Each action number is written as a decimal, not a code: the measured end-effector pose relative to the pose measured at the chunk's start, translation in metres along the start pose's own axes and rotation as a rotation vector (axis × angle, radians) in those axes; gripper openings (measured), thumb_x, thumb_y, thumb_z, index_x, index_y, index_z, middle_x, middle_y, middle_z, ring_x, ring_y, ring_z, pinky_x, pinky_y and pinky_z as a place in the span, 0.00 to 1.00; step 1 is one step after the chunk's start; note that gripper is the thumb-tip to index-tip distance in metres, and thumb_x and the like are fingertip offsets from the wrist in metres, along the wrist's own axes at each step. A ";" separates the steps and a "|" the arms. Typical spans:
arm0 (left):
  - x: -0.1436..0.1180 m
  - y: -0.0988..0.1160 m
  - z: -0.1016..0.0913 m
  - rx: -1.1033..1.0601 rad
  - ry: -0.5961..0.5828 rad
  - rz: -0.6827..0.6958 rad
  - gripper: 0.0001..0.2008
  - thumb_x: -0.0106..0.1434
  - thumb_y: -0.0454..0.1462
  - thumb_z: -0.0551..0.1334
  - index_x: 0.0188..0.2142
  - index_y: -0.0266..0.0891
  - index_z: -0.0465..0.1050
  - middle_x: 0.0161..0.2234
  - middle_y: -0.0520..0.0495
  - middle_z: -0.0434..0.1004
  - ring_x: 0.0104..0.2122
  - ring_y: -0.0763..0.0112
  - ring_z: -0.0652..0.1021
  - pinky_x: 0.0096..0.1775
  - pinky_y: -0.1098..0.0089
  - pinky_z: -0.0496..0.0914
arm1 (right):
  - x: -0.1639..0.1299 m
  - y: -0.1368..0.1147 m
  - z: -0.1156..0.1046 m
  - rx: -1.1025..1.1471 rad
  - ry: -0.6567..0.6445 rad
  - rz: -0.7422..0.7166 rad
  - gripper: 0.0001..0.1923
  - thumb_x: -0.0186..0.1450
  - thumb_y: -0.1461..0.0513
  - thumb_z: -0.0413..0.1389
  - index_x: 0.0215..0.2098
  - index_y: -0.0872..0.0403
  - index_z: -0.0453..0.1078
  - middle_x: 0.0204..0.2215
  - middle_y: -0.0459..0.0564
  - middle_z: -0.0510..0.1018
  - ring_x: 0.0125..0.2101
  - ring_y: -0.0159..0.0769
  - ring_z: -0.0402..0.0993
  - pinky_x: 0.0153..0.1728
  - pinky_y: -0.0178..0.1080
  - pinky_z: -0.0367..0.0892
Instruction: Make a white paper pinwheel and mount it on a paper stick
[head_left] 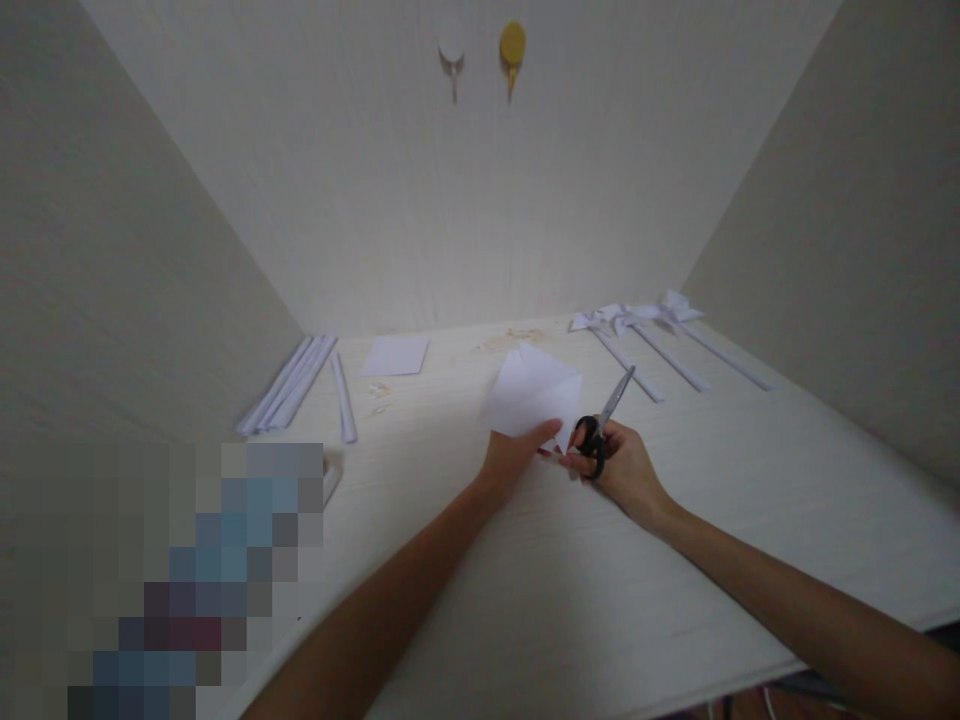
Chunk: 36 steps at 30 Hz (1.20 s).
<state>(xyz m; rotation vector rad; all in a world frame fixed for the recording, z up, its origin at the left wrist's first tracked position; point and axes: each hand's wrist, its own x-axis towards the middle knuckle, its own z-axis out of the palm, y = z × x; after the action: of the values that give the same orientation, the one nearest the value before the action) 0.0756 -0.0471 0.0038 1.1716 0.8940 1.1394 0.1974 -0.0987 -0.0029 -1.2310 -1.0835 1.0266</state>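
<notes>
At the left of the frame a bundle of rolled paper sticks [289, 383] lies on the table [675, 560], slanting up toward the back wall, with one loose stick [343, 398] just beside it and a flat paper square [395, 355] a little further right. Near the middle, the left hand [514, 452] pinches the lower edge of a folded white sheet [534, 392], which rises up and away from the fingers. Touching it from the right, the right hand [619, 465] has its fingers clenched through the black loops of the scissors [606, 418]; the blades look shut and point to the upper right, away from the sheet's near corner. Both hands meet at that corner. Right of them the table is bare; finished paper pinwheels [645, 325] lie well apart at the upper right.
</notes>
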 end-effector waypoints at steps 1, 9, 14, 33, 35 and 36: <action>-0.001 0.001 0.000 0.007 -0.003 0.000 0.12 0.44 0.35 0.64 0.31 0.36 0.72 0.29 0.47 0.77 0.36 0.66 0.75 0.42 0.65 0.66 | 0.000 0.000 0.000 -0.003 0.005 -0.003 0.20 0.36 0.56 0.66 0.21 0.55 0.62 0.13 0.40 0.68 0.11 0.24 0.61 0.10 0.28 0.59; 0.000 0.002 0.000 0.035 -0.005 0.021 0.10 0.45 0.35 0.64 0.30 0.35 0.72 0.28 0.48 0.76 0.35 0.68 0.75 0.43 0.66 0.66 | 0.000 0.002 0.000 0.017 0.016 -0.028 0.19 0.37 0.58 0.66 0.21 0.56 0.63 0.17 0.42 0.70 0.12 0.24 0.62 0.11 0.28 0.60; 0.001 0.000 0.000 0.041 0.017 0.000 0.11 0.43 0.35 0.65 0.30 0.35 0.72 0.29 0.47 0.76 0.35 0.67 0.75 0.40 0.67 0.67 | -0.001 0.000 0.000 0.015 0.031 -0.020 0.19 0.37 0.59 0.66 0.21 0.56 0.63 0.16 0.41 0.69 0.12 0.24 0.62 0.10 0.28 0.60; -0.003 0.004 0.001 0.059 -0.024 -0.026 0.07 0.44 0.36 0.64 0.24 0.35 0.70 0.23 0.50 0.74 0.22 0.73 0.72 0.25 0.72 0.68 | -0.001 0.000 0.001 0.018 0.033 -0.016 0.19 0.38 0.57 0.66 0.20 0.55 0.62 0.15 0.41 0.68 0.12 0.24 0.62 0.10 0.28 0.61; -0.004 0.004 0.001 0.055 -0.018 -0.035 0.06 0.44 0.36 0.64 0.24 0.35 0.70 0.23 0.51 0.74 0.22 0.74 0.72 0.25 0.72 0.68 | -0.001 0.000 0.000 0.006 0.036 -0.019 0.19 0.39 0.57 0.66 0.20 0.55 0.62 0.15 0.41 0.68 0.12 0.24 0.62 0.10 0.28 0.61; -0.004 0.004 0.001 0.052 -0.014 -0.041 0.06 0.44 0.35 0.64 0.24 0.36 0.70 0.24 0.51 0.74 0.22 0.74 0.72 0.25 0.72 0.68 | -0.001 0.000 0.000 -0.002 0.039 -0.023 0.19 0.39 0.57 0.66 0.20 0.55 0.62 0.16 0.41 0.68 0.12 0.24 0.62 0.10 0.28 0.61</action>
<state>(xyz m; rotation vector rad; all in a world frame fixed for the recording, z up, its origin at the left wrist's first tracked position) 0.0751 -0.0511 0.0082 1.1968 0.9380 1.0797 0.1970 -0.0992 -0.0034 -1.2328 -1.0661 0.9805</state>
